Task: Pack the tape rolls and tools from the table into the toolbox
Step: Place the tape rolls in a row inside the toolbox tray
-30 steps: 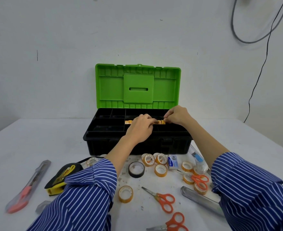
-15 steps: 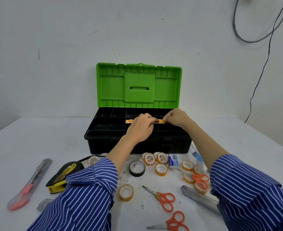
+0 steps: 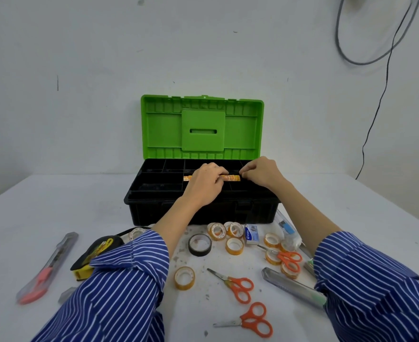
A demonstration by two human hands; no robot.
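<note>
Both hands reach into the open toolbox (image 3: 201, 211), whose green lid (image 3: 202, 127) stands upright at twelve o'clock: the left hand (image 3: 204, 185) rests curled on a row of orange tape rolls (image 3: 230, 178) in the tray, and the right hand (image 3: 261, 172) pinches at the row's three o'clock end (fingertips hidden). On the white table (image 3: 55, 206) toward six o'clock lie loose tape rolls (image 3: 234, 245), a black tape roll (image 3: 200, 244) and orange-handled scissors (image 3: 238, 287).

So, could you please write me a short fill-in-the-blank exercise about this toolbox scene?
1. The toolbox has an open lid coloured ____.
2. The number of orange-handled scissors on the table is ____.
3. Both hands, left and right, are over the ____.

Missing words: green; three; toolbox
</note>
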